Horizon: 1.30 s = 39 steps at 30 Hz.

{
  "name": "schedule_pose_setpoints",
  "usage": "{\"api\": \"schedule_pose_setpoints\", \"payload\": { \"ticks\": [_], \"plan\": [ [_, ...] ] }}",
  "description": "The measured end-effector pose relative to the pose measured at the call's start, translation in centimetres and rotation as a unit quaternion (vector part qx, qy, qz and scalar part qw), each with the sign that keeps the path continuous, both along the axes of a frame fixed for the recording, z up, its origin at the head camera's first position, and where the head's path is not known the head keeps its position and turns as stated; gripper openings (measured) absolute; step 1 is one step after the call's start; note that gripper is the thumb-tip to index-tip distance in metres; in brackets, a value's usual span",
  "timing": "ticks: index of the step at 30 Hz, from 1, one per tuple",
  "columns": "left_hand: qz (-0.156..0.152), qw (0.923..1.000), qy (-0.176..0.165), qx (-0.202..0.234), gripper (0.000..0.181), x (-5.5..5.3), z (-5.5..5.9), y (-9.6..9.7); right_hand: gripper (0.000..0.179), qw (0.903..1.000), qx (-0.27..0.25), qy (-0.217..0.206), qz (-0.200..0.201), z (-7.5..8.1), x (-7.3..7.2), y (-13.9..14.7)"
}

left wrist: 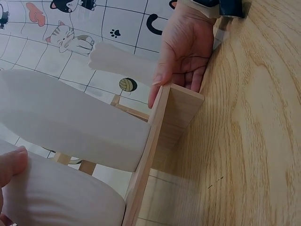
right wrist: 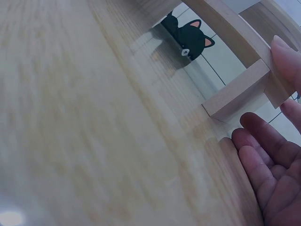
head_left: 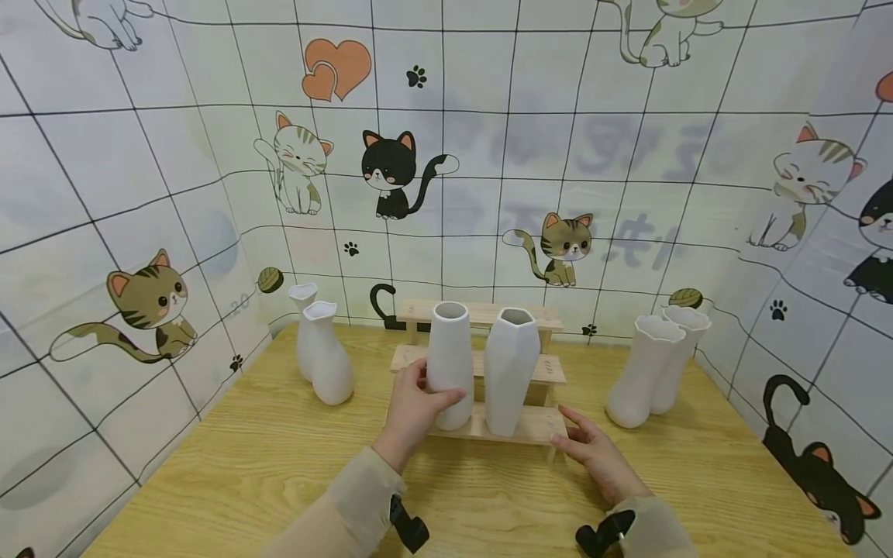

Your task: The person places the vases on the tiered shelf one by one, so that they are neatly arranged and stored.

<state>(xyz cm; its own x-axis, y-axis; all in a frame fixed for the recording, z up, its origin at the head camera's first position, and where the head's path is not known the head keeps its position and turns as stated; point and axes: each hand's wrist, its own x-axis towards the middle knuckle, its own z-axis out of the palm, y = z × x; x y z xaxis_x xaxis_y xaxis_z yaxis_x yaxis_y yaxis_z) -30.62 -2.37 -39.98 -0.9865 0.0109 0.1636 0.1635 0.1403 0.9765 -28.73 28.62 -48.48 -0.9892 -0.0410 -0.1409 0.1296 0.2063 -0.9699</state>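
Note:
A wooden three-step stand (head_left: 540,425) holds two white vases on its lowest step. My left hand (head_left: 412,407) grips the smooth round vase (head_left: 449,349) from its left side, thumb across the front. Just right of that stands a faceted white vase (head_left: 509,372), untouched. At the stand's right end, my right hand (head_left: 596,457) pinches the corner of the lowest step, thumb at the front edge. The right wrist view shows that thumb (right wrist: 287,61) on the board, with the lower fingers loosely bent beside the stand's leg (right wrist: 240,89).
Two white vases with wavy rims (head_left: 331,364) stand at the table's left. Another wavy-rimmed pair (head_left: 631,395) stands at the right, past my right hand. Behind the wooden table (head_left: 488,504) rises a wall covering (head_left: 474,155) printed with cats and grid lines.

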Motion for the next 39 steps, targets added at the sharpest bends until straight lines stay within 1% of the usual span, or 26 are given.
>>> {"api": "schedule_pose_setpoints", "payload": {
  "ticks": [6,9,20,28,34,37,39],
  "plan": [
    [-0.009,0.9999,0.009,-0.001,0.068,-0.2,-0.2,0.1,0.075,1.0,0.0,-0.002,-0.001,0.0,0.0,0.0],
    [-0.009,0.9999,0.011,-0.006,0.068,-0.3,-0.2,0.1,0.075,1.0,0.0,-0.001,-0.001,0.0,-0.1,0.0],
    [0.011,0.9997,0.004,-0.022,0.069,0.0,-0.2,0.5,0.077,1.0,0.003,-0.002,0.005,0.1,-0.1,0.2],
    [0.022,0.999,0.007,-0.037,0.078,0.2,-0.5,0.7,0.076,1.0,0.0,0.001,0.0,0.2,-0.1,0.2],
    [0.012,0.9985,0.018,-0.05,0.081,0.5,-0.9,0.2,0.075,1.0,-0.002,0.0,0.0,0.1,-0.1,0.1],
    [0.009,0.9984,0.011,-0.054,0.083,0.8,-1.0,-0.3,0.076,1.0,0.0,-0.002,-0.001,0.0,0.0,0.0],
    [0.012,0.9985,0.007,-0.054,0.084,0.9,-1.1,-0.8,0.076,1.0,0.0,-0.002,0.0,0.0,0.0,0.0]
  ]
}}
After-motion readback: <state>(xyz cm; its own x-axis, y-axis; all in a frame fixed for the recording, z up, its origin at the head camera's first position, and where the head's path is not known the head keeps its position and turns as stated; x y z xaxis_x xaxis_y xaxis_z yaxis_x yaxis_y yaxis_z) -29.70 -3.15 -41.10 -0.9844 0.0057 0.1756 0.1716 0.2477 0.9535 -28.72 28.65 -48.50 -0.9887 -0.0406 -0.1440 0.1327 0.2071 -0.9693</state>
